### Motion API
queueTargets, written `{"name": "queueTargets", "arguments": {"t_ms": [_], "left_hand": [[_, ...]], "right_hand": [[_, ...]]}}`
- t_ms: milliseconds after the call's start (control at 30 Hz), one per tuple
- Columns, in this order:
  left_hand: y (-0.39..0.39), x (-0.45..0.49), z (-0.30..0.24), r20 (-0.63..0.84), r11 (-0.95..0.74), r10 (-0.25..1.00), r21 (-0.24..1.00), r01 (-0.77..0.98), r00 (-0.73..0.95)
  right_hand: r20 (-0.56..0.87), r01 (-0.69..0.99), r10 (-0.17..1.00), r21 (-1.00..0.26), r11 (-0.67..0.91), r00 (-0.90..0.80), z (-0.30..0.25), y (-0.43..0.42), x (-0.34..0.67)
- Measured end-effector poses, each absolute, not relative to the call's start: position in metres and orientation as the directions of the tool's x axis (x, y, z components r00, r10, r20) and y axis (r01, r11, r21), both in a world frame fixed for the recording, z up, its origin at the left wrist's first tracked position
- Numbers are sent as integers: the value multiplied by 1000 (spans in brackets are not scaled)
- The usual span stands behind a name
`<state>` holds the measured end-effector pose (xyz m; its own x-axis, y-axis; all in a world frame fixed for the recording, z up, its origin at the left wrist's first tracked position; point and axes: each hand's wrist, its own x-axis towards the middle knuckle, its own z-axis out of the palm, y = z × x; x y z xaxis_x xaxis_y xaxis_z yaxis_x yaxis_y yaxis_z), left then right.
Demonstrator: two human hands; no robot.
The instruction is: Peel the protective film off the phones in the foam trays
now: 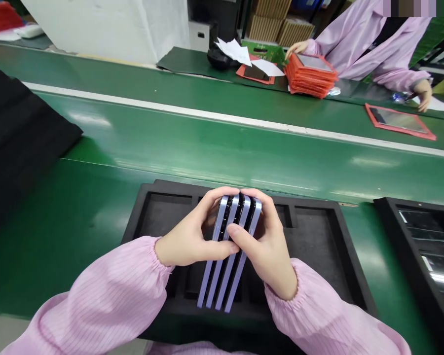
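Between my two hands is a row of several smartphones (231, 261) with purple metal edges, standing side by side with narrow dark gaps between them. My left hand (192, 236) wraps the left side, its thumb lying across the edges. My right hand (264, 241) closes round the right side, with its thumb pressed on the middle edges. The fingers of both hands curl over the far ends, where they are partly hidden. Beneath them lies a black foam tray (316, 241) with recessed compartments; the phones and hands cover its middle.
More foam, holding glossy dark panels, forms another tray (392, 241) at right. Black sheeting (22, 143) lies at left. Beyond the raised green ledge (192, 93), a co-worker in a pink smock (355, 39) has a hand by a stack of red-wrapped items (311, 79).
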<state>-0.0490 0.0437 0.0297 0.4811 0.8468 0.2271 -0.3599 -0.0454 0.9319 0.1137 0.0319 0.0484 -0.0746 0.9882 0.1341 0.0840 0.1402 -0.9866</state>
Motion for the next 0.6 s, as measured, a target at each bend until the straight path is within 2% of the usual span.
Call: {"name": "queueTargets", "arguments": {"t_ms": [167, 300, 433, 600], "left_hand": [[40, -51, 34, 210, -9, 838, 928, -372, 504], [36, -53, 38, 229, 6, 837, 905, -426, 498], [31, -44, 48, 132, 38, 933, 890, -454, 336], [27, -33, 64, -4, 58, 987, 941, -333, 162]], "right_hand": [[217, 169, 973, -959, 227, -74, 48, 26, 115], [277, 176, 956, -941, 290, -95, 46, 22, 116], [310, 199, 944, -924, 327, -111, 45, 21, 115], [371, 186, 919, -901, 391, -131, 45, 19, 113]]}}
